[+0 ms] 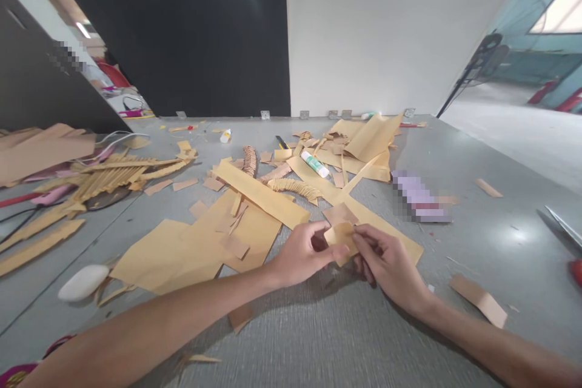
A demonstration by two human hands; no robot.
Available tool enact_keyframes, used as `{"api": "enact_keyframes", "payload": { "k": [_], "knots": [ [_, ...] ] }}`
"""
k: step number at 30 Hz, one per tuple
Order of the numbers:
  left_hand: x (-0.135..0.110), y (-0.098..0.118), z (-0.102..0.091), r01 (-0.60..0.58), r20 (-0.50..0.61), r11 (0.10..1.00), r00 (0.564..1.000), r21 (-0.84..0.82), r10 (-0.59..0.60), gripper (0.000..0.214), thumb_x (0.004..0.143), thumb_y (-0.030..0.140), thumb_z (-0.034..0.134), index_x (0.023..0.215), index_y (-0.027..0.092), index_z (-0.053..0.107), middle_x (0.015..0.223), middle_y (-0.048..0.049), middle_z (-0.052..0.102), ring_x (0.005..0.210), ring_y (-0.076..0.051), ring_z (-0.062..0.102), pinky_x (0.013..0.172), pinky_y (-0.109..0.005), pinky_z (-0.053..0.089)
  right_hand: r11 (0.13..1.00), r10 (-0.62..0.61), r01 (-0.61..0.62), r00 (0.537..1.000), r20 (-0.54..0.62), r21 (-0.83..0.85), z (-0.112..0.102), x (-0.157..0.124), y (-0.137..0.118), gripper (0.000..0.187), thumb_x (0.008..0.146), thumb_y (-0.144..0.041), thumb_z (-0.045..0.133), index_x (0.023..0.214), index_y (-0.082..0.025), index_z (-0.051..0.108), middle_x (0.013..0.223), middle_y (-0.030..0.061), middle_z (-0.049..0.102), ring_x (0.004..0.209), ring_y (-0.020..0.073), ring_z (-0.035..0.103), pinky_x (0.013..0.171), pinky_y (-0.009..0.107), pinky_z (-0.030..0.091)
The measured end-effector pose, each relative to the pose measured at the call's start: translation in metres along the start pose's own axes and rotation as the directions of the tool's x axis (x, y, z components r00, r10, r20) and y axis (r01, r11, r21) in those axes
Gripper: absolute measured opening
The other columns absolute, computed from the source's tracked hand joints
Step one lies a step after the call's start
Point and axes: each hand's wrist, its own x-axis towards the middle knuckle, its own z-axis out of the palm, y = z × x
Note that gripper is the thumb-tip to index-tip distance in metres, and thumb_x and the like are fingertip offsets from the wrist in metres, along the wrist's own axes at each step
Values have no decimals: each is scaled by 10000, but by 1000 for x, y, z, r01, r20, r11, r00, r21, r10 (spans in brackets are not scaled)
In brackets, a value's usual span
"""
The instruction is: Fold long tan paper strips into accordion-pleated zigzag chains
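Between my left forearm (182, 318) and right forearm (473, 339), the desk (318, 333) lies open, with a brown scrap (240, 318) just beside the left one. My left hand (307, 254) and right hand (386, 260), meeting at a small yellow paper piece (341, 235), close that gap's far end. Straight beyond, overlapping sheets (159, 254) and a glue stick (314, 164) clutter the way; the black panel (195, 30) and white panel (386, 30) wall off the far edge. On the desk's left side, a white rounded object (84, 282) and pleated paper (113, 180) obstruct me. Rightward, I can pass between the purple item (416, 191) and the metal blade (564, 225) toward the far right corner, skirting a loose strip (489, 188).
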Motion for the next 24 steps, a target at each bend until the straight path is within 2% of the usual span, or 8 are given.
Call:
{"api": "enact_keyframes", "payload": {
  "k": [3, 6, 9, 12, 17, 20, 24],
  "knots": [
    [0, 4, 2, -20, -2, 999, 1000, -43, 20, 239, 927, 412, 637, 1027, 212, 551, 701, 10, 651, 547, -132, 616, 500, -214, 412, 998, 22, -23, 1000, 15, 55, 0, 0, 1, 475, 989, -522, 521, 1319, -181, 560, 509, -46, 585, 338, 119, 486, 349, 216, 377],
    [0, 4, 1, -5, 5, 998, 1000, -64, 5, 225, 979, 377, 547, 1148, 227, 550, 704, 4, 660, 479, -116, 578, 458, -209, 411, 997, 52, -50, 998, -21, 61, 0, -1, 1, 477, 975, -492, 560, 1334, -178, 573, 499, -35, 612, 327, 114, 481, 329, 202, 366],
    [1, 1, -1, 15, 8, 995, 1000, -96, -14, 213, 986, 323, 509, 1172, 237, 566, 730, -6, 662, 493, -132, 604, 437, -213, 435, 998, 26, -21, 996, -81, 63, -1, -2, 2, 386, 954, -431, 617, 1253, -188, 648, 608, 1, 673, 409, 111, 537, 376, 203, 415],
    [3, -2, -1, 18, 15, 984, 1000, -176, -16, 199, 981, 253, 473, 1144, 232, 585, 742, -12, 665, 550, -153, 654, 470, -226, 484, 997, -7, 12, 998, -69, 72, -2, -2, 5, 330, 965, -409, 606, 1197, -190, 692, 718, 29, 711, 482, 118, 596, 463, 234, 497],
    [4, -3, 0, -2, 22, 967, 1000, -254, 8, 301, 1034, 421, 405, 1079, 198, 602, 678, -19, 644, 584, -173, 664, 494, -244, 496, 997, -17, 21, 998, -57, 68, -2, 1, 4, 318, 953, -428, 603, 1098, -178, 735, 891, 66, 724, 556, 143, 677, 532, 274, 567],
    [3, -1, 0, 7, 3, 983, 1000, -183, -7, 280, 1015, 429, 476, 1100, 197, 607, 676, -16, 644, 576, -170, 656, 493, -243, 492, 998, -28, 30, 999, -36, 46, -2, 1, -1, 338, 969, -441, 573, 1120, -178, 723, 818, 45, 694, 534, 136, 657, 524, 269, 556],
    [2, 0, 0, 14, -4, 995, 1000, -101, -14, 259, 1011, 371, 502, 1192, 212, 597, 684, -7, 640, 564, -152, 634, 511, -239, 496, 999, -18, 18, 1000, 2, 47, -1, 1, -2, 379, 939, -461, 633, 1204, -192, 669, 702, -2, 629, 478, 105, 543, 435, 225, 465]
  ]
}}
